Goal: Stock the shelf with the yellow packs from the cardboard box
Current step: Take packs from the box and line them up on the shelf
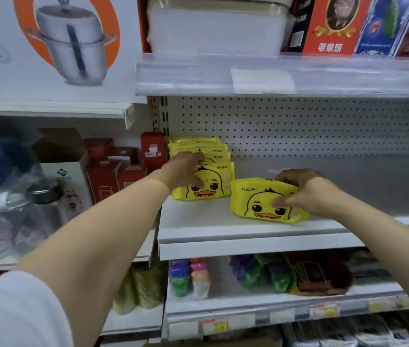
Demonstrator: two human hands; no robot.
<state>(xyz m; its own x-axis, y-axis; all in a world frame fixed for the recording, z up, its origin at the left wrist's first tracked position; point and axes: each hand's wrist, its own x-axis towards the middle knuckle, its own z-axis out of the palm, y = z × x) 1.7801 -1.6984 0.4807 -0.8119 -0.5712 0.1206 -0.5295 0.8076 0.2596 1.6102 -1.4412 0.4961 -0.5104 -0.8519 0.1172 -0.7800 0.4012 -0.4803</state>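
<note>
Holding entry 1: yellow pack point(256, 204), duck face printed on the front, clamped in the right hand point(306, 194). The thumb presses on the front face and the fingers curl over the top edge behind. The pack sits slightly askew in front of the palm, its lower edge at the white shelf point(223, 230) near the front lip; contact with the board cannot be confirmed.

Entry 2: row of yellow packs point(213, 169), same print, standing upright one behind another. They stand left of the right hand and apart from the held pack, with a strip of bare shelf between. The left hand point(182, 169) lies on top of this row, fingers bent down over the front pack's face. Whether it grips or merely rests cannot be told.

Entry 3: red boxes point(113, 171), in the neighbouring bay, just left of the left wrist.

Entry 4: perforated back panel point(311, 126), beyond both hands.

Entry 5: white plastic tub point(213, 31), on the upper shelf point(248, 78), above the left hand.
</note>
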